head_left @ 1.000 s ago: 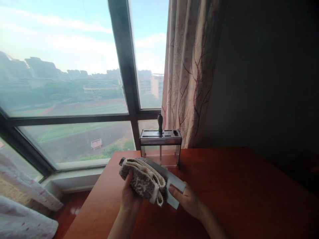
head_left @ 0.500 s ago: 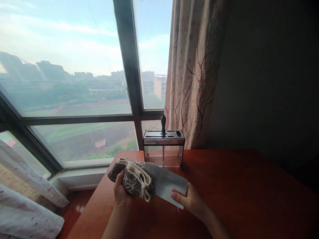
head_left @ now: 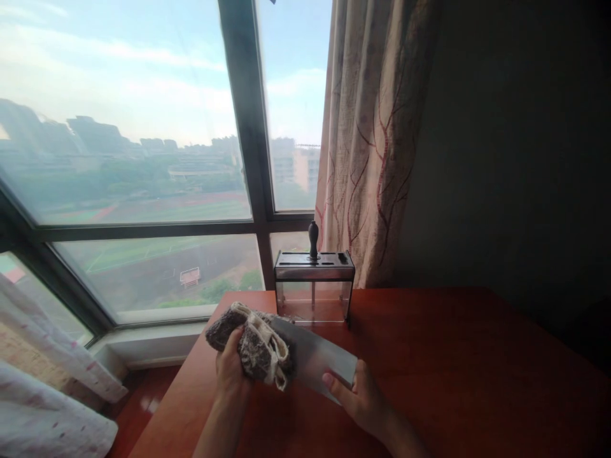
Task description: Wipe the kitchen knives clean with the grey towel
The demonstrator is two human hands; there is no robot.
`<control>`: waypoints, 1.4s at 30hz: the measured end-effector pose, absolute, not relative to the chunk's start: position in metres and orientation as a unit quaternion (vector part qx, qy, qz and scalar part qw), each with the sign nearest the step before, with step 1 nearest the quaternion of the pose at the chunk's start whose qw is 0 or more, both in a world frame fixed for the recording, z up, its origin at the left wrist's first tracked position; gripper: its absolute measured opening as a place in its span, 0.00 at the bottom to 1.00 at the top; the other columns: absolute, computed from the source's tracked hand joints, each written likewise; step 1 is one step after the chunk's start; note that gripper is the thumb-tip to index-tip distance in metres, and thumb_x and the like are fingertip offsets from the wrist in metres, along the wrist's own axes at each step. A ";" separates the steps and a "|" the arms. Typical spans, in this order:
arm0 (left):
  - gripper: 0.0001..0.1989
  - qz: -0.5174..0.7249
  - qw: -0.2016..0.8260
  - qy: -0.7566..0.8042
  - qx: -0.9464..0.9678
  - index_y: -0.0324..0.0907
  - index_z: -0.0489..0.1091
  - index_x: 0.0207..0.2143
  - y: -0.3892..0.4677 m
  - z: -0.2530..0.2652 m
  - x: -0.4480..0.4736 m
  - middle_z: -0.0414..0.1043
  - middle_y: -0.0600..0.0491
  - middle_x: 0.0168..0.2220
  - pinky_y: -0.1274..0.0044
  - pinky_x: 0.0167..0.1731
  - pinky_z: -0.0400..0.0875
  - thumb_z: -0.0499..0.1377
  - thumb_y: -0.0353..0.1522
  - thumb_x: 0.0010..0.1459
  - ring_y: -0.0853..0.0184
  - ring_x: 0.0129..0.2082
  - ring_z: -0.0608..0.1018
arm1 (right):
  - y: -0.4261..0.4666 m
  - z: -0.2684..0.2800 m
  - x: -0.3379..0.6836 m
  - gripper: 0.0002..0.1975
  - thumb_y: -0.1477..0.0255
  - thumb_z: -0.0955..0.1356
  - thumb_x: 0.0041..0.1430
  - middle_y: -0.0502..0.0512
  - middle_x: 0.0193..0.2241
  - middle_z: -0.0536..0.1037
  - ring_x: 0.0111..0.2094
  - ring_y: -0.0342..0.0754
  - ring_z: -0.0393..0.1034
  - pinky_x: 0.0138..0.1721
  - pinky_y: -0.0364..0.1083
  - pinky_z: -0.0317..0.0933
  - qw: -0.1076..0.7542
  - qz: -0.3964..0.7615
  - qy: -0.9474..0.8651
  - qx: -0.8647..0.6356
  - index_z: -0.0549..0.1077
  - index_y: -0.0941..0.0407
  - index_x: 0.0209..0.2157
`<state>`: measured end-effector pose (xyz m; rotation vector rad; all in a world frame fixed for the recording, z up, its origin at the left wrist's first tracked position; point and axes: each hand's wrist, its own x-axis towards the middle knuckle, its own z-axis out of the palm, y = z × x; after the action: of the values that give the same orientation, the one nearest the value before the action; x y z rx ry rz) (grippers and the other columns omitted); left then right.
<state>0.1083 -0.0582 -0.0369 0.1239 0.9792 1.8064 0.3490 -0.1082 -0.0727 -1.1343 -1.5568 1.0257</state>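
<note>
My left hand (head_left: 232, 362) is closed around a bunched, fuzzy grey-brown towel (head_left: 258, 350) with cream edges, its thumb pressed on the near side. The towel wraps one end of a cleaver (head_left: 317, 359), whose broad, flat grey blade slants down to the right. At the blade's right end, my right hand (head_left: 360, 394) pinches it, thumb on the near face and fingers behind. No handle shows; the towel or the hands hide that part. Both hands hold the cleaver and towel above the reddish-brown table (head_left: 429, 369).
Behind the blade a clear-sided knife block (head_left: 314, 270) with a slotted top stands on the table, a black handle (head_left: 313, 239) sticking up from it. Beyond are a large window (head_left: 143, 127) and a patterned curtain (head_left: 372, 140). A white curtain (head_left: 48, 407) hangs at lower left.
My right hand has shifted slightly down along the blade's end, and the blade has tilted a little. The towel stays bunched in my left hand, its folds slightly altered.
</note>
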 end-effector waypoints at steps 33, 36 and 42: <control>0.05 0.672 0.633 0.385 0.011 0.36 0.72 0.33 -0.070 -0.040 0.150 0.79 0.50 0.25 0.69 0.33 0.79 0.57 0.29 0.58 0.60 0.27 0.82 | -0.100 -0.084 0.347 0.17 0.57 0.68 0.57 0.53 0.24 0.78 0.26 0.49 0.71 0.28 0.44 0.63 0.423 0.413 -0.676 -0.439 0.78 0.57 0.32; 0.06 0.671 0.630 0.390 0.008 0.36 0.73 0.34 -0.067 -0.040 0.145 0.80 0.48 0.26 0.68 0.36 0.79 0.57 0.30 0.58 0.59 0.28 0.82 | -0.099 -0.083 0.349 0.20 0.59 0.63 0.63 0.54 0.22 0.75 0.24 0.47 0.68 0.26 0.44 0.58 0.358 0.264 -0.792 -0.418 0.77 0.58 0.28; 0.13 0.657 0.634 0.407 0.000 0.34 0.72 0.46 -0.069 -0.036 0.138 0.81 0.46 0.29 0.65 0.40 0.77 0.56 0.29 0.59 0.57 0.32 0.83 | -0.092 -0.071 0.354 0.16 0.65 0.60 0.68 0.55 0.30 0.78 0.30 0.49 0.71 0.32 0.45 0.60 0.323 0.111 -0.878 -0.336 0.73 0.54 0.49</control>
<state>0.1382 -0.0686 -0.0358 0.0009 0.9315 1.5024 0.3544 -0.0923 -0.0711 -0.8814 -2.3043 0.2901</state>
